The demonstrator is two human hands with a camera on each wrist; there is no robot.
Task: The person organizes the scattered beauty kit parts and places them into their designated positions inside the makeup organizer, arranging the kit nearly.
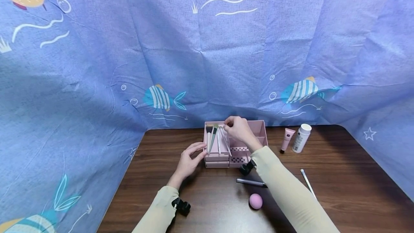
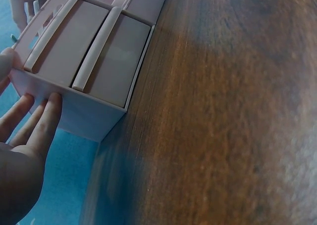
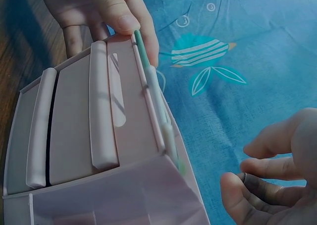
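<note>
Spotted sleeves (image 1: 289, 190) nearest the head camera, right one crossing over the table (image 1: 200, 208), ball (image 1: 256, 201) just beside it. Found box (image 1: 258, 128) at the table's back, near the cloth (image 1: 207, 64), and brushes (image 1: 212, 139) lying in its upper left tray (image 1: 215, 148), above two drawers (image 1: 217, 164), heads toward the back. Saw right hand (image 1: 238, 130) over the tray's back right corner, fingers loosely bent, tips near one another, nothing visible clamped between; couldn't confirm contact with the rightmost brush. Saw left hand (image 1: 188, 161) on the box's left wall, fingers fairly straight and slightly apart against it, thumb at the front corner, not wrapped round anything. Noted one green-tipped brush along the tray edge in the right wrist view, tip close to left thumb. Rated that the weak point: judged a roll-out over the rim possible, from a thumb bump or a sideways sweep by the right hand. Flagged box shift too, from a one-sided left push without bracing opposite. Flagged a knock under the right arm: rod (image 1: 250, 182) met the sleeve in view, ball free to roll after any elbow drop. Rated bottle (image 1: 300, 139) and tube (image 1: 286, 140), upright on the right, as tip risks only under a wide elbow swing.
</note>
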